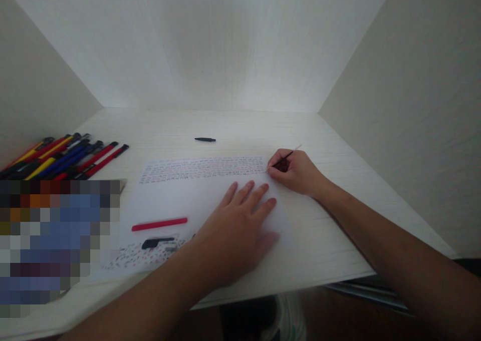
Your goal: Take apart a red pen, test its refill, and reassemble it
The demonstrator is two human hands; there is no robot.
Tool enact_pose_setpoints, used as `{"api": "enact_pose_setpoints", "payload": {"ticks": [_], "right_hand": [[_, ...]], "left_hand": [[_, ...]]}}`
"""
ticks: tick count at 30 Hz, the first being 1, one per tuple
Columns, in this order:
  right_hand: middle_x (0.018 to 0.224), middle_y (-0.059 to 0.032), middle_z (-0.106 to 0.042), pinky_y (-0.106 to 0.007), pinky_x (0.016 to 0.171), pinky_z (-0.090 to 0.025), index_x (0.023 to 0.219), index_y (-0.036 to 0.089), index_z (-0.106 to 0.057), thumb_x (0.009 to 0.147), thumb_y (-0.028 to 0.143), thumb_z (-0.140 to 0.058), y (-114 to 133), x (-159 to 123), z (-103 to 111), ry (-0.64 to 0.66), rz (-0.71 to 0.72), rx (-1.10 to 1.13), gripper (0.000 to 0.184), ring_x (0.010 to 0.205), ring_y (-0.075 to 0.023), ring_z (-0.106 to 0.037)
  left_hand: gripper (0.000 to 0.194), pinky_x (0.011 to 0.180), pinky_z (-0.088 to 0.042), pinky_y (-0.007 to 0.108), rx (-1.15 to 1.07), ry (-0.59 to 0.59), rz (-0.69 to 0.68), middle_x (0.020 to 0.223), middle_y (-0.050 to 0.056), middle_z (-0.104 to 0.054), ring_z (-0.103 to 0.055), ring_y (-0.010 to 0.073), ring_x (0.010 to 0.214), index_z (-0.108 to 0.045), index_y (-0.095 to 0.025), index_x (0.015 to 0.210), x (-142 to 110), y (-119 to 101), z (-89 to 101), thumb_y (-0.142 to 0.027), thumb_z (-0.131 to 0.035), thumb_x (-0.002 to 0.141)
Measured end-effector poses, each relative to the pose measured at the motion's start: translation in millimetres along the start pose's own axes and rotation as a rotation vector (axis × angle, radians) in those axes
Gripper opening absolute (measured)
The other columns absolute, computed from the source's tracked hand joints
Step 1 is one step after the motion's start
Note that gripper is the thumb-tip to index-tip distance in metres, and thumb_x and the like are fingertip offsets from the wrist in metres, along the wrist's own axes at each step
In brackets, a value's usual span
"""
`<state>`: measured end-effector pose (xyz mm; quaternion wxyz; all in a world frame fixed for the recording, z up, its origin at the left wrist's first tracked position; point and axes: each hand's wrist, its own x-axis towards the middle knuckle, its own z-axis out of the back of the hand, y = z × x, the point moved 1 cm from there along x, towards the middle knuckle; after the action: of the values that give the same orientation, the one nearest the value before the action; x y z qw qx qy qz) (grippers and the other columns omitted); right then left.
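A white sheet of paper lies on the desk, with rows of small handwriting across its top and scattered dark and reddish marks at its lower left. My left hand rests flat on the sheet, fingers spread. At the sheet's upper right edge, my right hand pinches a thin pen refill, dark with a pale upper end; its tip is hidden by the fingers. A red pen barrel lies on the paper, left of my left hand. Below it is a black pen clip piece with small pieces beside it.
Beyond the sheet lies a small black pointed pen part. Several red, yellow, blue and black pens are piled at the left. A pixelated item covers the lower left. Pale panels enclose the desk at the back and sides.
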<state>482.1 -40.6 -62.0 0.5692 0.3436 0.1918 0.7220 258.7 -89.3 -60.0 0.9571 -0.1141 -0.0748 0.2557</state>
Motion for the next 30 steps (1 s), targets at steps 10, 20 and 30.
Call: {"api": "enact_pose_setpoints", "payload": {"ticks": [10, 20, 30], "right_hand": [[0.069, -0.0023, -0.067, -0.027, 0.057, -0.045, 0.078, 0.018, -0.066, 0.076, 0.02, -0.065, -1, 0, 0, 0.006, -0.001, 0.004, 0.003, 0.061, -0.0151, -0.06], [0.062, -0.0009, -0.064, -0.024, 0.049, -0.041, 0.076, 0.017, -0.065, 0.073, 0.029, -0.076, -8, 6, 8, -0.13, -0.186, 0.387, 0.016, 0.054, -0.0117, -0.055], [0.067, -0.0025, -0.069, -0.022, 0.051, -0.045, 0.078, 0.016, -0.07, 0.064, 0.034, -0.084, -20, 15, 7, -0.274, -0.345, 0.681, 0.028, 0.058, -0.0109, -0.06]], "left_hand": [[0.06, 0.118, -0.014, 0.058, -0.005, -0.016, 0.001, 0.159, 0.011, -0.027, -0.019, 0.0347, 0.147, -0.041, -0.021, 0.147, -1, 0, -0.7, -0.056, -0.035, 0.099], [0.056, 0.118, -0.016, 0.058, -0.021, -0.056, -0.003, 0.157, 0.012, -0.031, -0.022, 0.0347, 0.146, -0.044, -0.02, 0.145, -3, -2, -2.5, -0.052, -0.04, 0.099], [0.025, 0.09, -0.046, 0.047, 0.077, -0.202, -0.054, 0.103, 0.011, -0.062, -0.055, 0.0296, 0.1, -0.065, -0.014, 0.095, -13, -35, 17.4, -0.036, -0.054, 0.094]]}}
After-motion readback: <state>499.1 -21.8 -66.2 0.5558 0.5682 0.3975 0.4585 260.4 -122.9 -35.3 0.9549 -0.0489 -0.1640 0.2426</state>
